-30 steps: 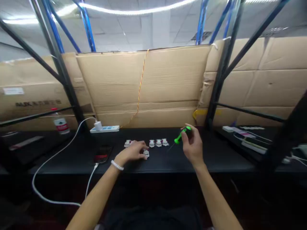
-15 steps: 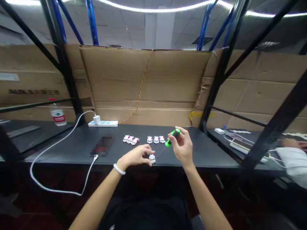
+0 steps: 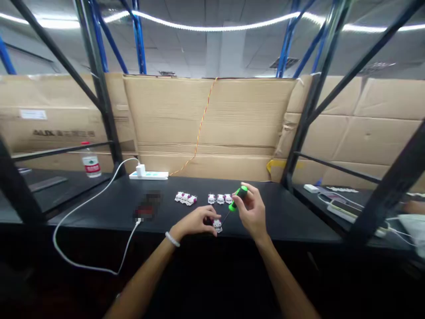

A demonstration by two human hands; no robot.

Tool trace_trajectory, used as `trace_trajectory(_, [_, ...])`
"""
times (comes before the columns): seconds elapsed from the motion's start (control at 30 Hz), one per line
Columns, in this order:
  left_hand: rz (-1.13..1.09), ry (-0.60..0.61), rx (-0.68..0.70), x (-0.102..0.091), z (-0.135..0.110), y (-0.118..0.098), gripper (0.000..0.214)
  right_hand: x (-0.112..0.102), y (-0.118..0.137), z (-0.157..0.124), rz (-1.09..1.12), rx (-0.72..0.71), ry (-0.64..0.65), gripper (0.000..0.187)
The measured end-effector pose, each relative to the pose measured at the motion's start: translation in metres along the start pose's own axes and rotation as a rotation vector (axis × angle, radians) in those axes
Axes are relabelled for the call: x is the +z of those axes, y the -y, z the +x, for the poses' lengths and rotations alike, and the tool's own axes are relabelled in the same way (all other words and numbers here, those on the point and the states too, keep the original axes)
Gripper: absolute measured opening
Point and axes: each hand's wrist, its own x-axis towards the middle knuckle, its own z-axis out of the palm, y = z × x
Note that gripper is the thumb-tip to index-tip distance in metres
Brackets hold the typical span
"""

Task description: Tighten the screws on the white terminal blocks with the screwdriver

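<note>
My left hand (image 3: 200, 220) pinches a small white part (image 3: 217, 226) with thumb and fingers near the front edge of the dark table (image 3: 285, 217). My right hand (image 3: 250, 208) is closed around the green and black handle of a screwdriver (image 3: 241, 197). Its thin shaft slants down to the left, and the tip is at or just beside the white part; contact is too small to make out. Behind my hands lie similar white and purple parts: one group (image 3: 186, 198) to the left and a row (image 3: 220, 199) nearer the right hand.
A blurred-out dark device (image 3: 148, 206) lies at left with a white cable (image 3: 63, 217) plugged in. Farther back is a power strip (image 3: 149, 176). A bottle (image 3: 90, 161) stands beyond the left post. Another person's sleeve (image 3: 411, 230) shows at far right, near a phone (image 3: 347, 208).
The camera view has tilted slightly, so everything sits lower and a bit to the right. The screwdriver's tip is closer to the white part; both hands keep their hold.
</note>
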Motion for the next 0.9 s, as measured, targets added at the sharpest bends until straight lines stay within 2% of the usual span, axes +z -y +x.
trace_trajectory(0.37, [-0.02, -0.006, -0.02, 0.0013, -0.0006, -0.0011, 0.059, -0.0055, 0.0, 0.002, -0.033, -0.029, -0.04, 0.049])
trace_trajectory(0.9, [-0.01, -0.012, -0.016, 0.0004, -0.0009, 0.0001, 0.061, -0.0019, 0.0009, 0.0004, -0.043, -0.029, -0.011, 0.048])
